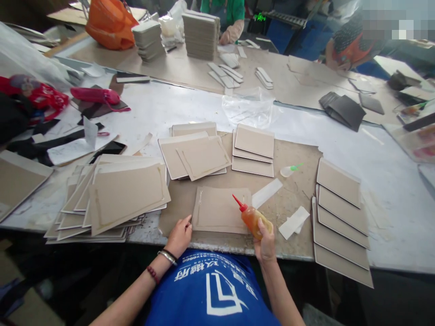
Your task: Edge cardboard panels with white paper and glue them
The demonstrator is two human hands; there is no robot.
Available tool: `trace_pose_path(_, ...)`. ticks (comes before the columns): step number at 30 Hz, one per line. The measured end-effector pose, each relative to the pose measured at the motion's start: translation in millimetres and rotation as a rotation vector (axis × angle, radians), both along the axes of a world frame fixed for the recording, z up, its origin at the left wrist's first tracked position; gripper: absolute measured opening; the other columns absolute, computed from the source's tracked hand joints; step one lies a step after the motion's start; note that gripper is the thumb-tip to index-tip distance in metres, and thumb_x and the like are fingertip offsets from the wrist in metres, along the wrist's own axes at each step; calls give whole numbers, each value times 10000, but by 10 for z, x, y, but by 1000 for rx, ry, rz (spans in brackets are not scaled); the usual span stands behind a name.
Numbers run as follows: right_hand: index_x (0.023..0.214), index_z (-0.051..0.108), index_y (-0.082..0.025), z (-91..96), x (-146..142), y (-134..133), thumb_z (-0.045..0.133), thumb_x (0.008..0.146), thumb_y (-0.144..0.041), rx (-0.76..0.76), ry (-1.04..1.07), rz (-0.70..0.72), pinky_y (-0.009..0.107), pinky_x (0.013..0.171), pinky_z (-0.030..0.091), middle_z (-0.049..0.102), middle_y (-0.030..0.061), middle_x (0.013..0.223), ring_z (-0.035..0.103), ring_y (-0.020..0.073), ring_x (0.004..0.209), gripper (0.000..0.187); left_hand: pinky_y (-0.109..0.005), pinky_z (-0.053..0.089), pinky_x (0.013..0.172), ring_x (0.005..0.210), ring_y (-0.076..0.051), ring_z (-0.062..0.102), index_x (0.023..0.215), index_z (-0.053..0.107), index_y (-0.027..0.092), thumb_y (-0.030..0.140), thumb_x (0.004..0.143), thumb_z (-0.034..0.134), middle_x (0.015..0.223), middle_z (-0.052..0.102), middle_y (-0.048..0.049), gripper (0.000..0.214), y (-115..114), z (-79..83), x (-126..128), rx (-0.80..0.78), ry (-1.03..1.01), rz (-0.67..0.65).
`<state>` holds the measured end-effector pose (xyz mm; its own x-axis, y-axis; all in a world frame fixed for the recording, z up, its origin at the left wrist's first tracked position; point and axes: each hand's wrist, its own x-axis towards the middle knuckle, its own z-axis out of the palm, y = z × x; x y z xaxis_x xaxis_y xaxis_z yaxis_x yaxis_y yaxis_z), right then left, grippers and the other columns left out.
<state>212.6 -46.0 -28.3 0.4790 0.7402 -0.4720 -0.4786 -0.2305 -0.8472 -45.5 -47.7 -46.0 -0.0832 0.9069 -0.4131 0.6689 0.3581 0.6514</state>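
A grey cardboard panel [217, 209] lies flat on a brown board at the table's near edge, with a thin line of glue along its border. My right hand [265, 242] is closed around an orange glue bottle [253, 218] with a red nozzle, tilted so the tip points at the panel's right edge. My left hand [180, 235] rests at the panel's lower left corner, fingertips pressed on the table edge and loosely curled, holding nothing.
A fanned pile of glued panels [115, 199] lies to the left. More panels [200, 156] and a small stack [253, 149] lie behind, a column of them [340, 217] to the right. White strips [294, 222] lie near the bottle. Other people work across the far table [190, 68].
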Motion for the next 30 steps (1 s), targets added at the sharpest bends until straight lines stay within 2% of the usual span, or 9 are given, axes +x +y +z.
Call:
trace_pose_path(3, 932, 619, -198, -54, 37, -26, 680, 658, -333, 15, 66, 29, 277, 731, 506, 681, -6, 896, 625, 155, 826, 311, -334, 456, 788, 803, -190, 585, 1106, 573, 77, 225, 772, 404, 838, 604, -98, 403, 9, -12, 1, -4, -43, 2)
trace_pose_path(7, 928, 650, -196, -72, 89, -25, 656, 676, -315, -23, 177, -17, 279, 740, 510, 691, 2, 905, 631, 165, 850, 278, -348, 442, 845, 894, -201, 578, 1040, 607, 109, 243, 774, 400, 932, 621, -116, 362, -15, -87, 2, 57, -76, 53)
trace_pose_path(12, 926, 659, -185, -39, 53, -4, 640, 682, -298, -24, 225, -52, 312, 785, 502, 697, 22, 917, 630, 188, 886, 269, -351, 454, 817, 813, -200, 582, 1025, 622, 130, 287, 779, 377, 842, 614, -101, 380, -47, -118, 40, 122, -65, 33)
trace_pose_path(16, 921, 658, -196, -31, 51, -7, 632, 693, -308, -29, 231, -58, 349, 841, 483, 696, 17, 926, 628, 191, 907, 255, -367, 456, 810, 796, -212, 581, 1011, 627, 97, 299, 760, 364, 798, 604, -110, 416, -46, -52, 69, 125, -73, 57)
trace_pose_path(21, 934, 652, -207, -32, 92, -6, 607, 714, -318, -47, 282, -46, 347, 845, 488, 695, 13, 937, 623, 186, 929, 251, -379, 440, 837, 875, -214, 579, 886, 636, 156, 296, 736, 390, 869, 634, -94, 320, -33, 71, 83, 178, -147, 211)
trace_pose_path(25, 918, 654, -208, -29, 109, 0, 608, 705, -302, -65, 299, -31, 332, 807, 511, 698, 15, 921, 633, 185, 903, 237, -364, 459, 730, 748, -209, 585, 774, 570, 174, 370, 722, 420, 731, 625, -50, 253, -24, 145, 133, 142, -220, 306)
trace_pose_path(30, 903, 657, -211, -30, 128, -6, 624, 683, -299, -59, 321, -4, 325, 783, 525, 700, 8, 905, 637, 189, 891, 239, -328, 460, 647, 630, -185, 570, 772, 550, 167, 442, 693, 472, 642, 598, -21, 297, -31, 166, 201, 122, -234, 338)
